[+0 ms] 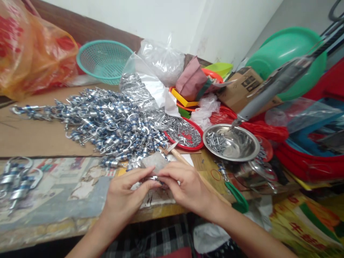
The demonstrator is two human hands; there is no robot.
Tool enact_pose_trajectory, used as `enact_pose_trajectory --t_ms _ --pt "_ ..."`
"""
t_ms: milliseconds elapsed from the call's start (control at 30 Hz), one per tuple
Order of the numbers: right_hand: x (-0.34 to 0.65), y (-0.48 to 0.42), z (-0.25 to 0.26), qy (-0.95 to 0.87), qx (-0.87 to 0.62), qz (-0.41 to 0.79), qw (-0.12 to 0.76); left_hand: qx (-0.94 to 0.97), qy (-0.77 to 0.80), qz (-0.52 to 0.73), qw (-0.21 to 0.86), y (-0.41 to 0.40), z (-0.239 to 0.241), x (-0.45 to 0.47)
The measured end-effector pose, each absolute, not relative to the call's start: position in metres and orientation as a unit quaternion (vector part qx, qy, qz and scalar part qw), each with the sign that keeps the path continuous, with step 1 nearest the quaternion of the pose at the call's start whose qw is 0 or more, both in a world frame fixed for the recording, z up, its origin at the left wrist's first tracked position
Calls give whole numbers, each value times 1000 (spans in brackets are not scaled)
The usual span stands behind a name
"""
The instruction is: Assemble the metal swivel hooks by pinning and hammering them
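My left hand (126,195) and my right hand (182,186) meet at the table's front edge, fingers pinched together on a small metal clip (153,178) between them. Most of that clip is hidden by my fingertips. Just behind my fingers lies a grey block (155,161). A wooden-handled tool (178,156) runs under my right hand. A big heap of silver and blue metal clips (107,122) covers the cardboard beyond.
A red plate of small screws (185,134) and a steel bowl (236,145) with a few screws sit at right. An electric screwdriver (274,86) hangs over the bowl. More clips (16,179) lie at left. Teal basket (103,61), plastic bags and green basin (290,53) stand behind.
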State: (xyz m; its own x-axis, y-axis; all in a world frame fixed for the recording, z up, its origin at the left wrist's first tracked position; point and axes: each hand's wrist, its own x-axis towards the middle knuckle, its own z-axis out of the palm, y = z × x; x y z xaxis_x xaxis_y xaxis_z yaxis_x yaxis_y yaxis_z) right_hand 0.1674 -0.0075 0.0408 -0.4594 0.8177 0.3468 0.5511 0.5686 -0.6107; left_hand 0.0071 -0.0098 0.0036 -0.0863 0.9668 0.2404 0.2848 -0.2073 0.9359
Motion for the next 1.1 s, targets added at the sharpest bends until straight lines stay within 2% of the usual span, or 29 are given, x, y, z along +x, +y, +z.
enact_pose_trajectory --t_ms 167,300,567,833,1100 --pt "170 -9 40 -814 -420 250 315 615 513 509 317 -11 3 5" --pt "171 -14 38 -794 -444 222 351 646 483 511 297 -13 5 5" --pt "169 -15 38 -819 -417 208 335 649 469 521 296 -14 10 7" --pt "171 -25 37 -841 -420 177 291 636 459 498 370 -21 8 5" --pt "167 -32 30 -788 -432 248 361 602 485 486 408 -24 10 9"
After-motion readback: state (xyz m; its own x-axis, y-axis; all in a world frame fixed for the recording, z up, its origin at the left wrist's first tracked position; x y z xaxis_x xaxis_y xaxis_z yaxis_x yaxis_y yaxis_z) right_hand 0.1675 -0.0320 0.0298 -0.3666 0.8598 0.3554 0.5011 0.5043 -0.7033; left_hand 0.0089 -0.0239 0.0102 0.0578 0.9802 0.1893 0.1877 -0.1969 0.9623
